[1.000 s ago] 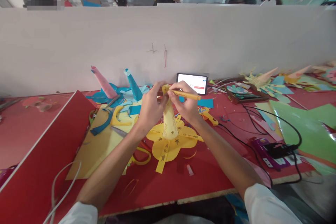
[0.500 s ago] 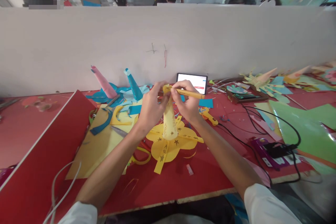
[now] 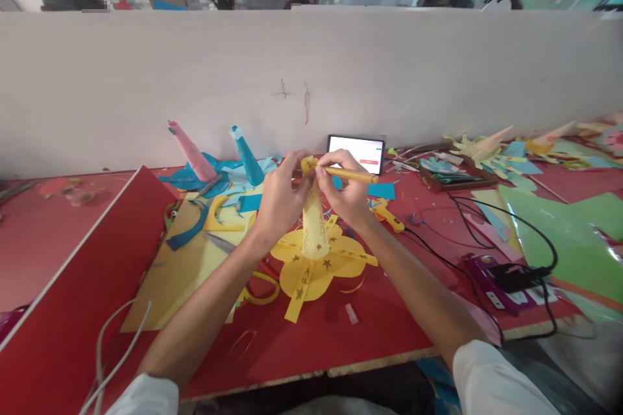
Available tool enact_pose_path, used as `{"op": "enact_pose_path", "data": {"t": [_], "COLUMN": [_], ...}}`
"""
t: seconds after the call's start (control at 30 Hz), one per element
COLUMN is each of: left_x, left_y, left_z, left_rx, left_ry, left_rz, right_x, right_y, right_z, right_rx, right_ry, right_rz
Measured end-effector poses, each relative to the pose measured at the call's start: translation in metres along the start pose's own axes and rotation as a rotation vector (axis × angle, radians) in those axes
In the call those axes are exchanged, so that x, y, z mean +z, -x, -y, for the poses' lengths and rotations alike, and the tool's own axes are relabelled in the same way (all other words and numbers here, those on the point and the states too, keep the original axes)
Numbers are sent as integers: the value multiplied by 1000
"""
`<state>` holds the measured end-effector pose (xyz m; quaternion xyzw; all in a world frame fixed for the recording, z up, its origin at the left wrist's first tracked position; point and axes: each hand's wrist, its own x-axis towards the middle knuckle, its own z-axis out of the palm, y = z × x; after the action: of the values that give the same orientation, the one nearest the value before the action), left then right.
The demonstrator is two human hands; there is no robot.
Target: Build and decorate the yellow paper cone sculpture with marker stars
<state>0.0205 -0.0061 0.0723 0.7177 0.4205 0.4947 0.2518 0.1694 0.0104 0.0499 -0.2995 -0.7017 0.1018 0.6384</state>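
Observation:
A yellow paper cone stands upright on a flower-shaped yellow paper base, both marked with drawn stars and lettering. Near the cone's top, my left hand is closed, its fingers pinching the paper by the small yellow tip. My right hand grips a gold-yellow pen that points left at this tip. The pen's own point is hidden behind my fingers. Yellow-handled scissors lie beside the base, partly under my left forearm.
Pink and blue paper cones stand at the back left. A tablet leans on the white partition. Right of my hands lie a yellow glue gun with its cord, a purple power strip and green sheets.
My hands, the pen and the cone stay almost in place. Beyond the partition, a person's raised hand has gone from sight and a head has shifted slightly left.

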Motion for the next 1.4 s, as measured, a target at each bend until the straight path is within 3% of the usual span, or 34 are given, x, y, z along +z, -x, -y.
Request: {"op": "enact_pose_path", "data": {"t": [1.4], "left_x": [-2], "left_y": [-1], "left_z": [5], "left_rx": [15], "left_ry": [-13], "left_rz": [3], "right_x": [3], "right_y": [-1], "right_z": [3], "right_rx": [-89], "right_ry": [39], "right_rz": [-14]}}
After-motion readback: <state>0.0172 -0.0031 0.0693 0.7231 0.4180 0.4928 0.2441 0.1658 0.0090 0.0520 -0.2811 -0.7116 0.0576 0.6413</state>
